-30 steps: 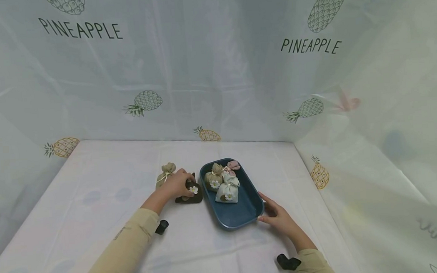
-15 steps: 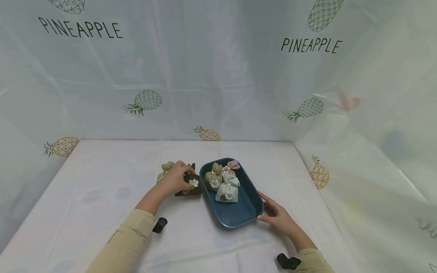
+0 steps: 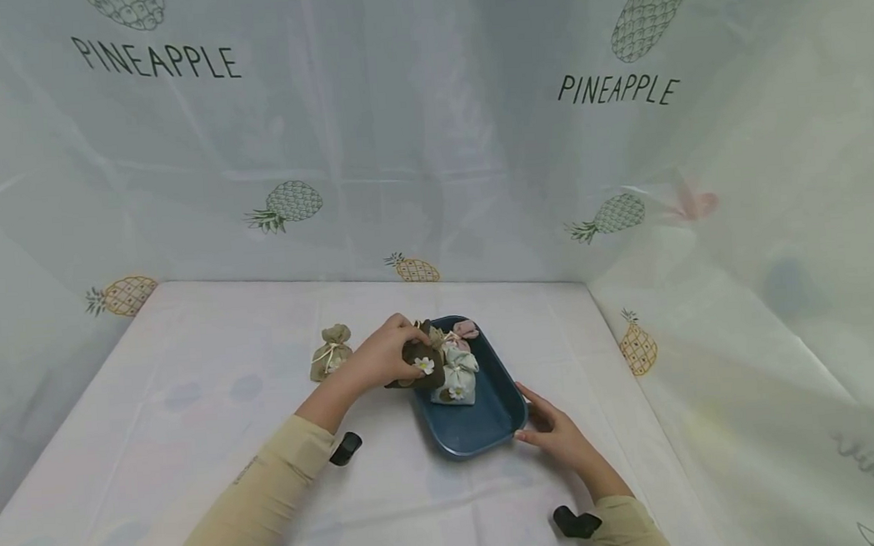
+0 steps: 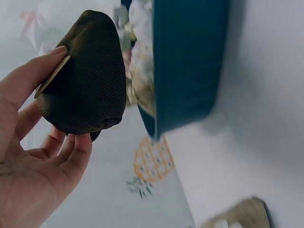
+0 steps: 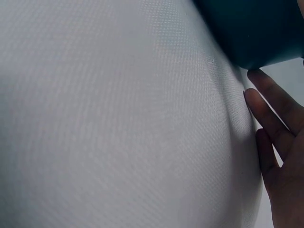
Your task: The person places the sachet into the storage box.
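Observation:
My left hand [image 3: 382, 356] pinches a dark brown drawstring pouch [image 4: 88, 71] with a white flower on its front. The head view has this pouch over the left rim of the blue tray [image 3: 462, 438]. In the left wrist view, thumb and fingers take it from opposite sides, beside the tray's outer wall [image 4: 190, 61]. A white pouch [image 3: 453, 393] and a pink one [image 3: 466, 330] lie inside the tray; a tan one there is mostly hidden behind the brown pouch. My right hand [image 3: 555, 437] touches the tray's near right corner with extended fingers [image 5: 270, 90].
Another tan pouch [image 3: 330, 363] with a pale ribbon stands on the table left of the tray. A white cloth [image 3: 376, 510] covers the table. Curtains printed with pineapples [image 3: 293, 200] hang behind and at the sides.
My left hand has lifted the brown pouch from the table and carried it right, over the tray's left rim. The tan pouch behind it is uncovered. My right hand and the tray stay put.

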`<state>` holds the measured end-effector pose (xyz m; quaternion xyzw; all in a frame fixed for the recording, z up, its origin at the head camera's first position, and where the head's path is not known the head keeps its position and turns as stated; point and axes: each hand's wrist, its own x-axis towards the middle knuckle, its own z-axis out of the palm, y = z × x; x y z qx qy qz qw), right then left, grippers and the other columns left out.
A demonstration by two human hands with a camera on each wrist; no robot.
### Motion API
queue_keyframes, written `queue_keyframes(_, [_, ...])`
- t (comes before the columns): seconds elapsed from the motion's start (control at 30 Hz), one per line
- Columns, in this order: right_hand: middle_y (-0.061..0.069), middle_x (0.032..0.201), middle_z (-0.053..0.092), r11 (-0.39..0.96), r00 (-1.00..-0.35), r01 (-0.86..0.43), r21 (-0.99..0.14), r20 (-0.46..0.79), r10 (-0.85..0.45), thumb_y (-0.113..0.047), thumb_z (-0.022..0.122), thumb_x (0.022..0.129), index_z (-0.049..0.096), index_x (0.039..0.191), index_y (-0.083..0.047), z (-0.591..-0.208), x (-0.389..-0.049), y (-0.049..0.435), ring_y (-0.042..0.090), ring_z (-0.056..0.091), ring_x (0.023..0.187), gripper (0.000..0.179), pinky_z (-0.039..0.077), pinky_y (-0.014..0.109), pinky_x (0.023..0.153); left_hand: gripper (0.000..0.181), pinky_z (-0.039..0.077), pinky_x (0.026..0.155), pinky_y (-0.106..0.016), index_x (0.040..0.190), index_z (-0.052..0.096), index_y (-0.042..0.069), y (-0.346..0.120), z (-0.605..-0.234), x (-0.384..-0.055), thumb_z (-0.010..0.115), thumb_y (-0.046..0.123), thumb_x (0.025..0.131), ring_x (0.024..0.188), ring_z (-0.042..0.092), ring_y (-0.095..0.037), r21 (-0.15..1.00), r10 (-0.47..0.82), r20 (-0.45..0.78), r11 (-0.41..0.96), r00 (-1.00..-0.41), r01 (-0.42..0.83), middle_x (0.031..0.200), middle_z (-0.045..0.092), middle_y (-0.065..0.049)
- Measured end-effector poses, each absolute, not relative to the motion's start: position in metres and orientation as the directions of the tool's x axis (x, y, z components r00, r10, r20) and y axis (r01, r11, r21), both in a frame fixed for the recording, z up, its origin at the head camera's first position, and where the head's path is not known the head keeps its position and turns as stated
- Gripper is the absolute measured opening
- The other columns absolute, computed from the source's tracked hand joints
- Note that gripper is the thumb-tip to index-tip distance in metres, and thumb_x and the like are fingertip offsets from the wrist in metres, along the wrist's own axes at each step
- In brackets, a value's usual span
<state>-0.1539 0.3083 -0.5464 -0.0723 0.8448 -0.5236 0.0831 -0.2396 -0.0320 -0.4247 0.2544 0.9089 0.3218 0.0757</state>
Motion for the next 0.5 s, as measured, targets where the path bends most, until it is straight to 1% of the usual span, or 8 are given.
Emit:
queue_keyframes(0.3, [0.015, 0.139, 0.052, 0.439, -0.974, -0.043, -0.897, -0.06, -0.218, -0.024, 0.081, 0.081, 0.039, 0.151, -0.027, -0.546, -0.154, 0.308, 0.033, 0.048, 0.128, 0.082, 0.033, 0.05, 0.107, 0.045, 0.048, 0.088, -0.035, 0.12, 0.067, 0.018, 0.004, -0.428, -0.236, 0.084, 0.021, 0.078, 0.101, 0.051, -0.018, 0.614, 0.574, 0.048, 0.629, -0.818, 0.477, 0.113, 0.043, -0.002])
queue_keyframes(0.5, [0.016, 0.139, 0.052, 0.431, -0.971, -0.058, -0.901, -0.049, -0.234, -0.023, 0.08, 0.082, 0.038, 0.151, -0.025, -0.546, -0.154, 0.309, 0.033, 0.048, 0.128, 0.081, 0.033, 0.05, 0.107, 0.045, 0.047, 0.085, -0.034, 0.12, 0.066, 0.02, 0.024, -0.435, -0.233, 0.083, 0.023, 0.079, 0.101, 0.049, -0.017, 0.59, 0.61, 0.044, 0.624, -0.792, 0.513, 0.117, 0.044, -0.002])
